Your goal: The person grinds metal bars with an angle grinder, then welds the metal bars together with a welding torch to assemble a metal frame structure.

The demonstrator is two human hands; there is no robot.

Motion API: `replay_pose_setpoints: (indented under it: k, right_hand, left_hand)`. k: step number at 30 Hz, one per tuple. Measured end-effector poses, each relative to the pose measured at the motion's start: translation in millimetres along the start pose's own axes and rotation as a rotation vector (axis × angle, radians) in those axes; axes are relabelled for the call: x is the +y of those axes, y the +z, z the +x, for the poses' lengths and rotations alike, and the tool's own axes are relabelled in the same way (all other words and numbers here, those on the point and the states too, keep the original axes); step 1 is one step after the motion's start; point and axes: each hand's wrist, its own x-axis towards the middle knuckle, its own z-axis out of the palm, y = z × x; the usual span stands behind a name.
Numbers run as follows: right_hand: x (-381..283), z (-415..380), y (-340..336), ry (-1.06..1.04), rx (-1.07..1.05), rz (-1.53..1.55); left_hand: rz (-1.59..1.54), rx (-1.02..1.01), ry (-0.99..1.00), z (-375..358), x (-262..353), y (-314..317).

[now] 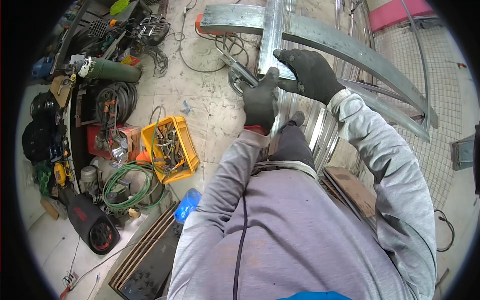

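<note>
My right hand (312,76), in a dark work glove, is closed over the near end of a shiny square metal tube (272,42), thumb side toward the left hand. Beside it, my left hand (261,102), also gloved, has its thumb up against the tube's end. A grey metal tool (239,70) with a straight flat body and a rounded part runs into the left hand's fingers, which are mostly hidden. Under the tube passes a wide curved metal bar (345,42), crossing from upper left to lower right.
A yellow crate (192,155) of tools stands on the left, with a coiled green hose (127,187) by it. Further back lie a green gas cylinder (115,70) and cables. Long metal profiles (315,132) lie near my foot (297,118). Boards (350,187) are stacked at right.
</note>
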Motion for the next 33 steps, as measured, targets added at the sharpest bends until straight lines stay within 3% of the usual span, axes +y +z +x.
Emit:
replay_pose_setpoints:
  k: [5,7,9,11,12,14,16,17,19,22,24,26,27,28,31,33]
  right_hand:
    - [1,0,-2,-0.016,-0.008,0.026]
    - [3,2,-9,0.002,-0.035,0.114]
    - [9,4,-11,0.012,-0.061,0.199]
    - [21,9,-2,0.332,0.105,0.658]
    - [40,18,-2,0.248,0.184,0.636]
    - [55,51,-10,0.324,0.329,0.495]
    - [36,105,-41,1.096,0.269,1.038]
    - [39,122,-39,1.096,0.271,1.033]
    - [64,161,-32,0.975,0.089,0.298]
    - [101,207,-8,0.981,0.063,0.133]
    - [128,231,4,1.044,0.008,0.155]
    - [154,241,21,1.045,0.039,0.206]
    - [105,230,-4,1.127,0.143,0.409]
    - [101,225,0,1.129,0.124,0.406]
    - [113,215,17,1.024,0.327,0.452]
    - [112,215,21,1.04,0.291,0.512]
  left_hand:
    - [-0.128,0.11,0.012,0,-4,15]
    - [-0.232,0.038,0.22,11,-21,10]
    - [-0.171,0.084,0.164,11,-23,10]
    - [-0.118,0.144,0.169,12,-22,14]
    - [-0.124,0.146,0.168,17,-30,10]
    - [-0.024,-0.024,0.429,24,-46,0]
    - [-0.099,0.032,0.364,17,-33,5]
    - [-0.168,0.088,0.296,10,-24,11]
    - [-0.182,0.095,0.285,-11,-5,23]
    - [-0.065,0.106,0.338,-7,-9,16]
    - [0.056,0.11,0.396,6,-21,10]
    - [-0.125,0.181,0.355,16,-34,13]
    - [-0.241,0.221,0.237,-5,-10,27]
    - [-0.247,0.235,0.228,0,-16,23]
    - [-0.212,0.215,0.14,-1,-17,22]
    - [-0.221,0.202,0.106,-12,-8,23]
